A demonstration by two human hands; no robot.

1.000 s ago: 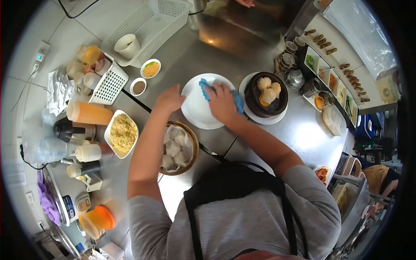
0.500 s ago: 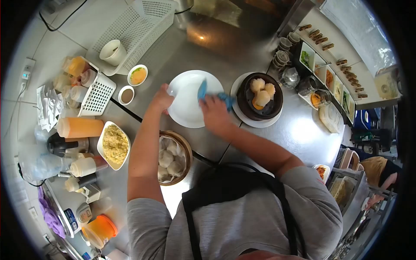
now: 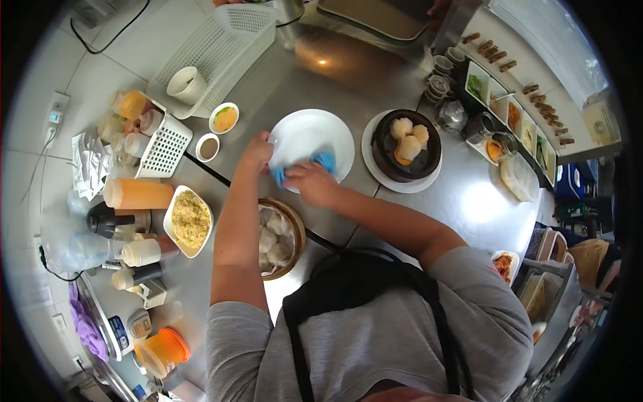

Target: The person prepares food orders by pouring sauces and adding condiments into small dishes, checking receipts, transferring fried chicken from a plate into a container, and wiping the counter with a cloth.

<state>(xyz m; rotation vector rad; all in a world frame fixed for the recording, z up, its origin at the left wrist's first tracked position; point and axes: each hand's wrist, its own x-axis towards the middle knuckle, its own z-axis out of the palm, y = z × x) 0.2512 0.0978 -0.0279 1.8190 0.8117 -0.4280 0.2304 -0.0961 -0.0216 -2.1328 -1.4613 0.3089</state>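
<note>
A white round plate (image 3: 315, 134) lies on the steel counter. My left hand (image 3: 258, 151) grips its left rim. My right hand (image 3: 311, 182) presses a blue cloth (image 3: 324, 161) against the plate's lower part, with cloth showing on both sides of the fingers. Just below the plate, a round bamboo steamer (image 3: 299, 234) holds several white dumplings on a pale liner, partly hidden by my left forearm. To the right, a dark steamer (image 3: 384, 161) with several dumplings sits on another white plate (image 3: 370, 161).
At left are a bowl of yellow crumbly food (image 3: 190, 221), two sauce cups, squeeze bottles and a white basket (image 3: 165, 144). A long perforated basket (image 3: 221, 60) stands at the back. Topping trays line the right. Part of another person's hand (image 3: 439, 8) shows at the top.
My right hand has moved the blue cloth from the plate's right side to its lower left part. My left hand stays at the left rim. A tray now shows at the top.
</note>
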